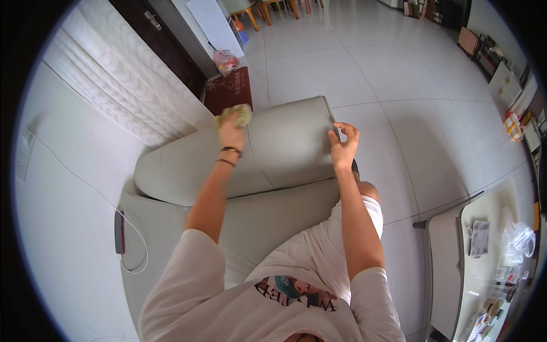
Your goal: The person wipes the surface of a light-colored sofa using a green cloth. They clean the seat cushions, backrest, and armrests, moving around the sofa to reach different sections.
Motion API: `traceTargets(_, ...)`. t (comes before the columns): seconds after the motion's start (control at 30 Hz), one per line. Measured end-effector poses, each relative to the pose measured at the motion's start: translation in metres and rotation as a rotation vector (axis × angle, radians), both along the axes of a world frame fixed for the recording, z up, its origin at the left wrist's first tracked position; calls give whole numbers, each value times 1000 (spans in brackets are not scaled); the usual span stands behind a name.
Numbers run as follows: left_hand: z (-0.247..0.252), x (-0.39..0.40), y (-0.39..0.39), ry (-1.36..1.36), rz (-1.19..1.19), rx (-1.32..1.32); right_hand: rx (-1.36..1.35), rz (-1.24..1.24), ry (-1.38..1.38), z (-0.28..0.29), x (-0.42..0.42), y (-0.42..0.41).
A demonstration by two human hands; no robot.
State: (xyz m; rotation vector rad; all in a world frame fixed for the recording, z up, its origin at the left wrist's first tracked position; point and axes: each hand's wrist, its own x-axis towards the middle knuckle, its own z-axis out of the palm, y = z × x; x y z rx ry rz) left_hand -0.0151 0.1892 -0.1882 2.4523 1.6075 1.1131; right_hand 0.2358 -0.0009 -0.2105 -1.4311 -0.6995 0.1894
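Observation:
My left hand (232, 136), blurred and wearing dark bracelets, holds a yellow-green cloth (243, 114) against the far side of the sofa's grey padded armrest (290, 141). A vertical seam in the cover runs just right of that hand. At the armrest's right end is my right hand (345, 147), its thumb and bent fingers apart by the edge, with nothing held. The grey sofa seat (273, 218) lies below the armrest, under my arms and one leg.
A white cable runs down the left wall to a dark device (119, 233) on the sofa. Beyond the armrest are a pale curtain (124, 72) and a red doormat (230, 89). A low table (466, 265) at right bears a grey cloth (479, 238) and a plastic bag (517, 241).

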Motion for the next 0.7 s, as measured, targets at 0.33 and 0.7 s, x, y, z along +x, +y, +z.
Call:
traceTargets(0.33, 23, 139, -66, -62, -210, -115, -127, -95, -331, 5, 10, 21)
traceTargets(0.7, 27, 206, -98, -67, -384, -81, 89, -289, 145, -23, 17, -17)
